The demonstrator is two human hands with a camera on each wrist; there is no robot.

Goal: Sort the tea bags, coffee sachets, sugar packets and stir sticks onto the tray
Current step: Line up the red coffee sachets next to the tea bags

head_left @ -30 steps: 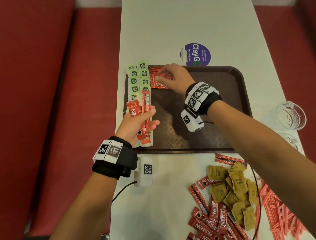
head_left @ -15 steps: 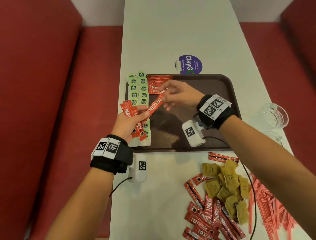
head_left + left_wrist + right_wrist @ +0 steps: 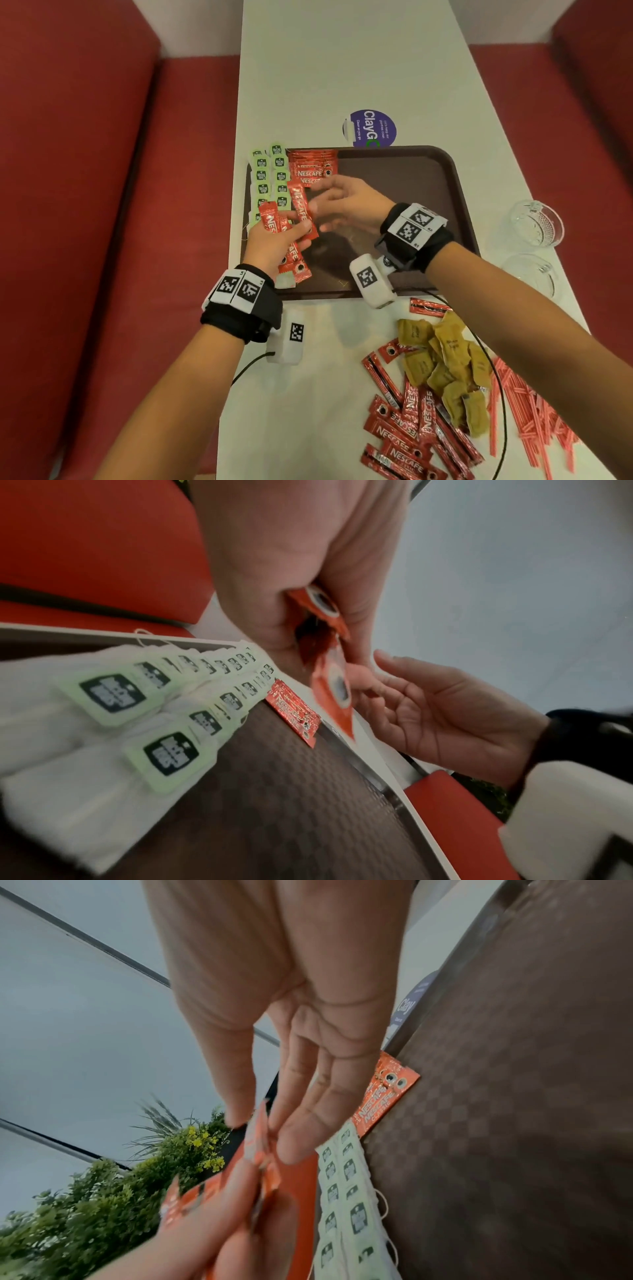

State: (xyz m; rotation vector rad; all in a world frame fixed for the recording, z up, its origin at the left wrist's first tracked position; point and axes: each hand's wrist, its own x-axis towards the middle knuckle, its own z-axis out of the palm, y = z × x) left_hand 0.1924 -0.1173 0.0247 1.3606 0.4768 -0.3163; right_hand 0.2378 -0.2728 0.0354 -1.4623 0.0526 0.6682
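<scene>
My left hand (image 3: 291,233) grips a bundle of red coffee sachets (image 3: 291,253) over the brown tray's (image 3: 411,171) left side. My right hand (image 3: 317,205) pinches one sachet (image 3: 300,207) from that bundle between thumb and fingers, its lower end beside the left thumb. In the right wrist view the fingertips (image 3: 291,1148) press on this sachet (image 3: 258,1139). Two columns of green-tagged tea bags (image 3: 270,178) line the tray's left edge. A stack of coffee sachets (image 3: 311,168) lies at its far left corner.
On the table near me lie loose coffee sachets (image 3: 404,428), brown sugar packets (image 3: 442,366) and pink stir sticks (image 3: 534,418). Two glasses (image 3: 536,222) stand at the right edge. A purple sticker (image 3: 371,128) sits beyond the tray. Red bench seats flank the table.
My right hand left the sachet stack on the tray, came back to the left hand's bundle and took hold of one sachet. That sachet has swung from slanted to nearly lengthwise.
</scene>
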